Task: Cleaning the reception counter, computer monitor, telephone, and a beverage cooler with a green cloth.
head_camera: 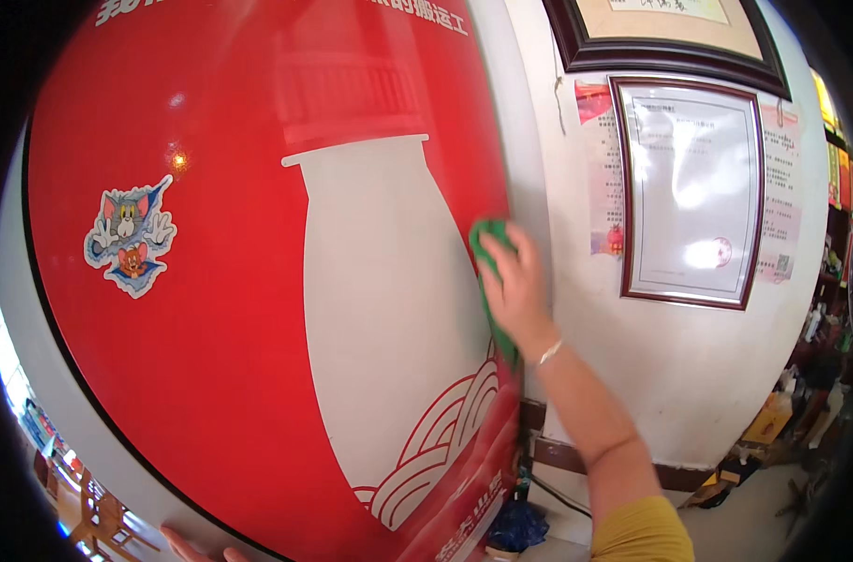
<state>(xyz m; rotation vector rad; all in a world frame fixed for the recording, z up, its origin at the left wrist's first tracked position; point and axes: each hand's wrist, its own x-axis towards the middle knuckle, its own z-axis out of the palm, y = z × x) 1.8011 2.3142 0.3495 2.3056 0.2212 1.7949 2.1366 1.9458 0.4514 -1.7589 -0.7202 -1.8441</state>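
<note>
My right hand point(514, 291) presses a green cloth point(498, 330) to the right edge of a tall, glossy red panel point(230, 295). The fingers are spread over the cloth, and its lower part hangs down along the edge. A large pale bottle shape point(384, 281) with wave lines at its foot is printed on the panel, along with white writing. A cartoon cat-and-mouse sticker point(133, 235) is stuck on its left side. Only some fingers of my left hand point(188, 546) show at the bottom, apart from each other, by the panel's lower left rim; the rest is cut off.
To the right, a framed document point(690, 193) hangs on the white wall point(651, 372) below a larger dark frame point(679, 53). A blue plastic bag point(518, 525) and a dark cable point(560, 494) lie low beside the panel. Wooden chairs point(93, 516) stand at lower left, cluttered shelves point(837, 211) at far right.
</note>
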